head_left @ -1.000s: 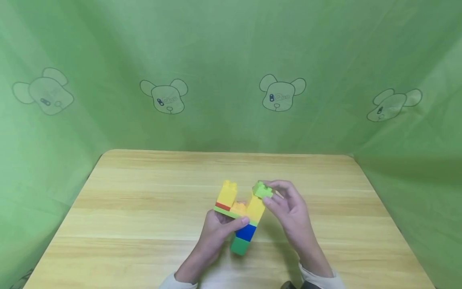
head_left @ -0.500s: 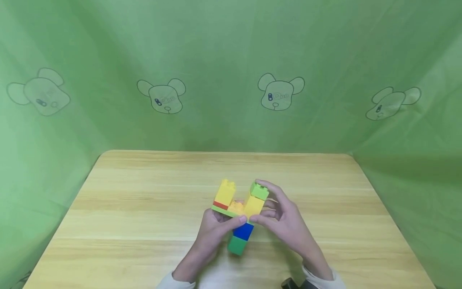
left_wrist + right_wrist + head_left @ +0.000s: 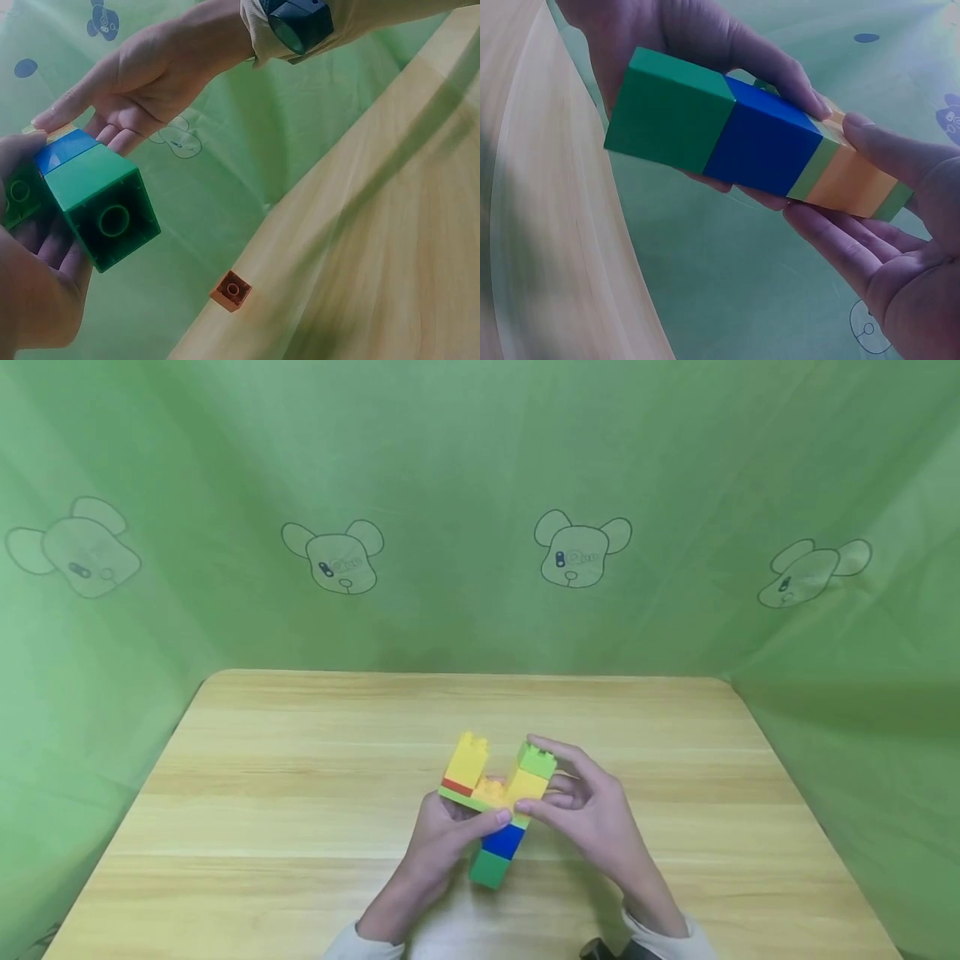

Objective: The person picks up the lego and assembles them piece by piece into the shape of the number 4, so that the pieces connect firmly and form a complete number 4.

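Both hands hold one toy-brick build above the table. My left hand (image 3: 442,847) grips its middle, thumb laid along the lime plate (image 3: 467,800). Below that plate are a blue brick (image 3: 503,841) and a green brick (image 3: 671,112). Over the plate rise a red layer (image 3: 458,786) with a yellow brick (image 3: 467,762), a light-orange brick (image 3: 491,791) and a second yellow brick (image 3: 527,787) capped by a lime brick (image 3: 537,761). My right hand (image 3: 603,822) pinches this right-hand column, its thumb on the yellow brick, its index finger reaching the lime one.
An orange-red brick (image 3: 231,291), hollow underside showing, overlaps the table edge in the left wrist view. The wooden table (image 3: 300,760) stands before a green curtain (image 3: 450,460) printed with bear heads. A dark object (image 3: 600,949) sits by the right cuff.
The lime brick was tilted in the right fingers and now sits flush on the yellow brick. My right thumb has slid down the column. The build has drifted slightly left.
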`<state>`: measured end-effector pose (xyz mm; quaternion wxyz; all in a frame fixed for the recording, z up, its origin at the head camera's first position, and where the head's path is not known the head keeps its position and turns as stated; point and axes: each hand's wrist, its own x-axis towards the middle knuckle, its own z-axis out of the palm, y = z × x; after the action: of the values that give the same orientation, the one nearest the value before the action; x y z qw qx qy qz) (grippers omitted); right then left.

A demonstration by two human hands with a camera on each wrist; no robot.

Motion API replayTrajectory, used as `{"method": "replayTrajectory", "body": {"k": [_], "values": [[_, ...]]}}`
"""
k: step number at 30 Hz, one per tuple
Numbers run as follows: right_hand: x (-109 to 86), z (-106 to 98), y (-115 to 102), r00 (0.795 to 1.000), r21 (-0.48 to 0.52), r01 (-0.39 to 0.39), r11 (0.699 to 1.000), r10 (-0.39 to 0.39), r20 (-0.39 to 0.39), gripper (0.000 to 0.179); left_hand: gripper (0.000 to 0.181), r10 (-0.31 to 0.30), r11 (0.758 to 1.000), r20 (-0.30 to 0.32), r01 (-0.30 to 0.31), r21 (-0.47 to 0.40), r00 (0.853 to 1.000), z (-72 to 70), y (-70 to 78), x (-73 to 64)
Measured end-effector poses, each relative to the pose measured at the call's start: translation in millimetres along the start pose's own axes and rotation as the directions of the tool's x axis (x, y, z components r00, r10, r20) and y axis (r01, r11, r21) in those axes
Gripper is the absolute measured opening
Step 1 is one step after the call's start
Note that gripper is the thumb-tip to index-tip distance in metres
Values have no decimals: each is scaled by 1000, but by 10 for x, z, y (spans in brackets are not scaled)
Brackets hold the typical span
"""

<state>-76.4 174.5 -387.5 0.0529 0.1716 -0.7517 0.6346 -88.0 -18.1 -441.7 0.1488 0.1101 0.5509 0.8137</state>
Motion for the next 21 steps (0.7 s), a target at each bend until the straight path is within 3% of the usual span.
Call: {"method": "replayTrajectory", "body": {"k": [9,21], "values": [[-31,-25,24,1000,4,6,1000,-6,-23,61,53,-31,999,-10,31,14,999,46,-20,-4],[-64,-10,68,999,72,-43,996,43,10,74,53,24,999,-23,-23,29,999,74,-64,33]]}}
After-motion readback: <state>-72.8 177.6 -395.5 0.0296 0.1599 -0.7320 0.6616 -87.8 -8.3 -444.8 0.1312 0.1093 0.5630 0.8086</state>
